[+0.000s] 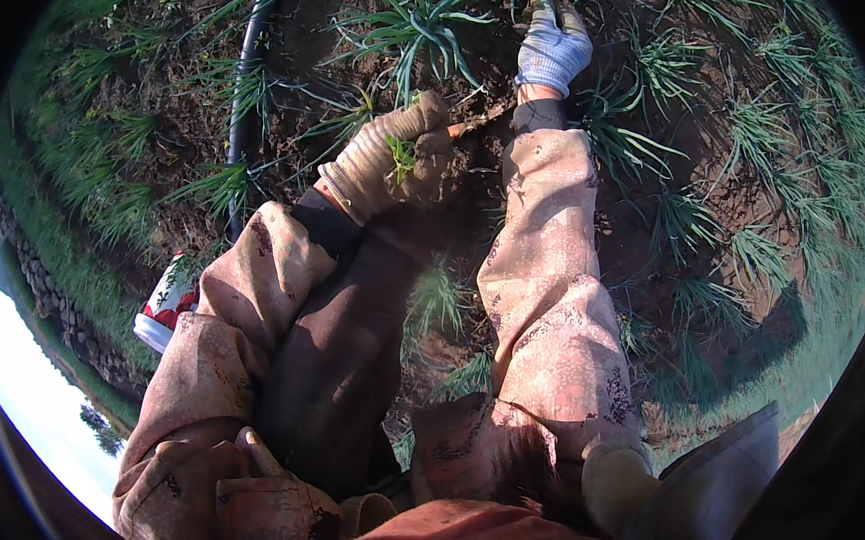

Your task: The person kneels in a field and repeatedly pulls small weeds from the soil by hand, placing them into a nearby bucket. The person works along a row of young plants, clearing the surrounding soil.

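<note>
My left hand (420,149), in a soil-stained striped knit glove, is closed around a small hand tool (461,127). The tool's short handle looks wooden, and its brown, soil-caked end points right over the dirt. A green weed sprig (403,156) shows against the glove's palm side. Farther out, near the top edge, my right hand (555,49) wears a pale blue-white knit glove with dirty fingertips. Its fingers are bent down at the soil among thin green leaves; whether they grip anything is hidden. Just left of it grows a large onion-like plant (423,25).
A black irrigation pipe (247,69) runs along the left. Beside my left sleeve is a red and white container (167,304). Rows of onion-like plants (761,139) fill the right side. My dark trouser leg (336,353) is below the left hand. A stone wall (61,312) lies far left.
</note>
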Tool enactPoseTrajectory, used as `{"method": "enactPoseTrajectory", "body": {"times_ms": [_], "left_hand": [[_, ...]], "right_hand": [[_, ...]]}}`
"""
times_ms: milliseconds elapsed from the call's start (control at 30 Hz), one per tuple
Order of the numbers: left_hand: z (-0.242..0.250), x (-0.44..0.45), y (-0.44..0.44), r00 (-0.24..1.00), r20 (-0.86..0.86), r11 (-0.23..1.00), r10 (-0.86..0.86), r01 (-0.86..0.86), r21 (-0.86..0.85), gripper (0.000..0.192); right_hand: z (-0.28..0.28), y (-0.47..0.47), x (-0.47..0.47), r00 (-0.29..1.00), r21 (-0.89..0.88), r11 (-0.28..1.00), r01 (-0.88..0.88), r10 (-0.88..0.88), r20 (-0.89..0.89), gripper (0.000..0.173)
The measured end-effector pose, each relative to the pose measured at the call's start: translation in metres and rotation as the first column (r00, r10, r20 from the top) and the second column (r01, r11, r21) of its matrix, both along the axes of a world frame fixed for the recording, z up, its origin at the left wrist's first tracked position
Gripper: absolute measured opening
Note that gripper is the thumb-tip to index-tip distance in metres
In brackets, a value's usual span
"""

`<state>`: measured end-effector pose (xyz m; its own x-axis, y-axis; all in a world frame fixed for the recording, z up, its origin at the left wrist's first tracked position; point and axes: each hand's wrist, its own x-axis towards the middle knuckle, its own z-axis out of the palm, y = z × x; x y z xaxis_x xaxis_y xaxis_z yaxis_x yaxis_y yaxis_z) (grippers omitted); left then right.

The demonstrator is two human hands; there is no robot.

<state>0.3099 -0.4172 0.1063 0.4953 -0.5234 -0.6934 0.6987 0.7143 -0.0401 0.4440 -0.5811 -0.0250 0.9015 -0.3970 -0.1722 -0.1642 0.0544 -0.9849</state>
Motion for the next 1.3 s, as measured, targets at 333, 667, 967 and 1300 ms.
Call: {"method": "enactPoseTrajectory", "body": {"times_ms": [333,667,967,1300], "left_hand": [[-0.004,-0.008,-0.022,0.998,-0.067,0.969,0.001,0.015,0.245,0.021],[0.003,-0.017,-0.011,0.999,0.007,0.967,0.032,-0.033,0.253,0.022],[0.005,-0.025,-0.005,0.994,0.002,0.993,0.111,-0.111,0.043,0.021],[0.021,-0.030,-0.005,0.996,-0.021,0.954,0.092,-0.094,-0.284,0.031]], "right_hand": [[0.115,-0.017,-0.110,0.965,0.248,0.968,0.027,0.040,-0.259,0.008],[0.151,-0.022,-0.165,0.822,-0.477,0.677,-0.561,0.522,-0.227,0.029],[0.046,0.017,-0.007,0.737,-0.873,0.318,-0.370,0.672,-0.068,0.024],[0.125,-0.005,-0.078,0.749,-0.740,0.183,-0.647,0.333,-0.573,0.044]]}}
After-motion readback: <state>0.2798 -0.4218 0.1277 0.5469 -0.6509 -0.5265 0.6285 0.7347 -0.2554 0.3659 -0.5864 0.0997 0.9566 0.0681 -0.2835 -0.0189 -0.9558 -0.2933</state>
